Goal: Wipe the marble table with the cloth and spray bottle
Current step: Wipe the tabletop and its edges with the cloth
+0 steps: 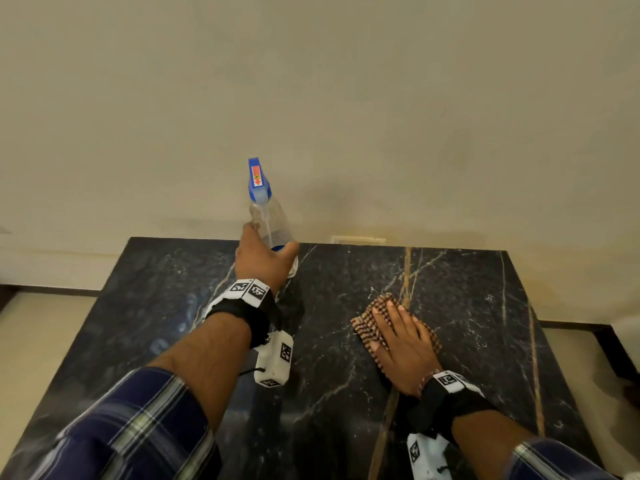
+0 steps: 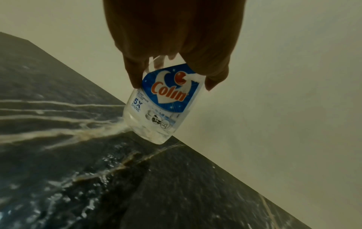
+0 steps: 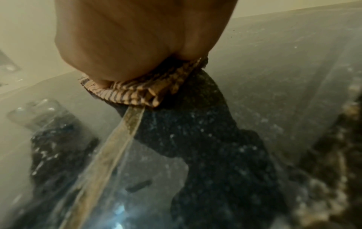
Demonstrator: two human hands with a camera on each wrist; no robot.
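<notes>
the spray bottle [image 1: 268, 220] is held in the grip of the left hand [image 1: 265, 259], the fingers [image 2: 135, 72] and thumb being curled round its upper body above the label; it is tilted, with its lower corner touching or just above the dark marble worktop [image 1: 450, 271] close to the far edge by the wall [image 1: 311, 98]. such a hold, away from the blue trigger head [image 1: 258, 178], is judged to suit setting the bottle down or lifting it rather than spraying. the bottle is clear and appears nearly empty; only a little clear liquid can be made out at its base, and the level cannot be told exactly. the checked cloth [image 1: 372, 322] is lying on the worktop to the right of the bottle, well apart from it, and is pressed flat under the right hand [image 1: 403, 344], whose fingers are laid out straight on it, so that nothing is gripped; the flat palm is judged to spread pressure for wiping. wet sheen and droplets are seen on the stone near both hands, so the surface is judged already sprayed and the wiping under way.
</notes>
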